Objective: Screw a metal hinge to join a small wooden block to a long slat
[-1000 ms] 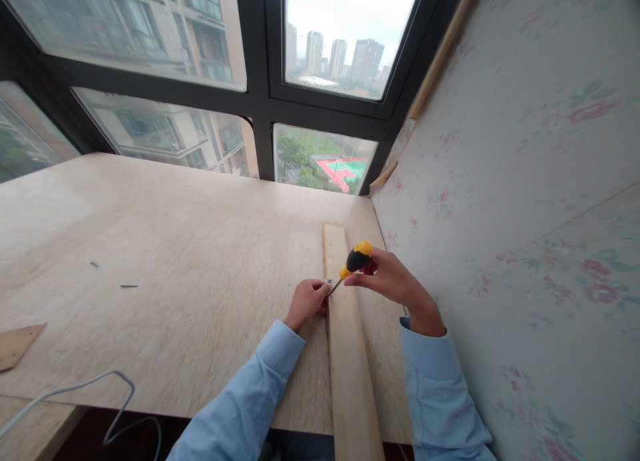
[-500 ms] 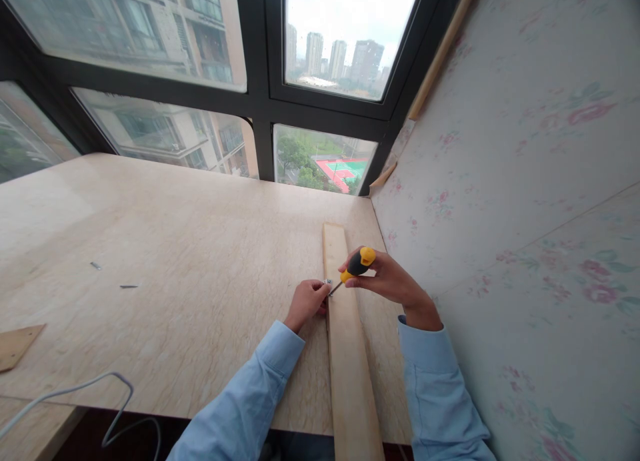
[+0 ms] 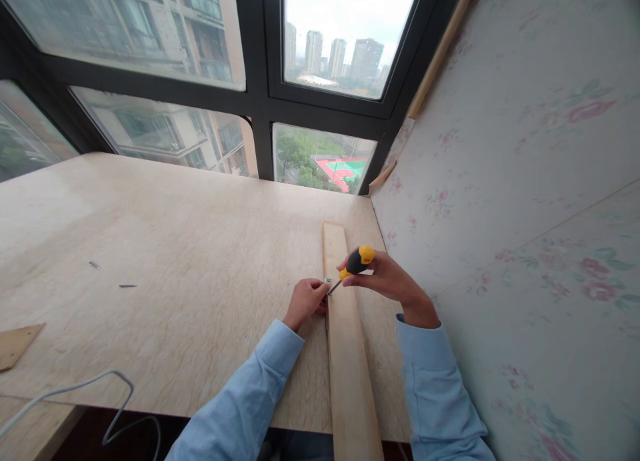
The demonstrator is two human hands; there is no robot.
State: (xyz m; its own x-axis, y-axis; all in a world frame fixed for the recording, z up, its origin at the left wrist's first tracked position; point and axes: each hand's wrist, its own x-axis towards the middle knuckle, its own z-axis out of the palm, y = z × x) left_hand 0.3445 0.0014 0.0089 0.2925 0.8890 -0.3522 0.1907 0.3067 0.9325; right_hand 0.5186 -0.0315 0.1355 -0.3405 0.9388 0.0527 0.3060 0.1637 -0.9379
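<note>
A yellow-and-black screwdriver (image 3: 354,263) is held at its handle in the closed grip of the right hand (image 3: 387,281); its long axis is tilted, tip pointed down and left onto a small metal bracket (image 3: 329,282). Just beyond the tip, the bracket is pinched by the left hand (image 3: 305,302) against the edge of a wooden slat (image 3: 347,367), which is laid lengthwise on the tabletop (image 3: 175,281). Two loose screws (image 3: 127,286) are seen well to the left.
</note>
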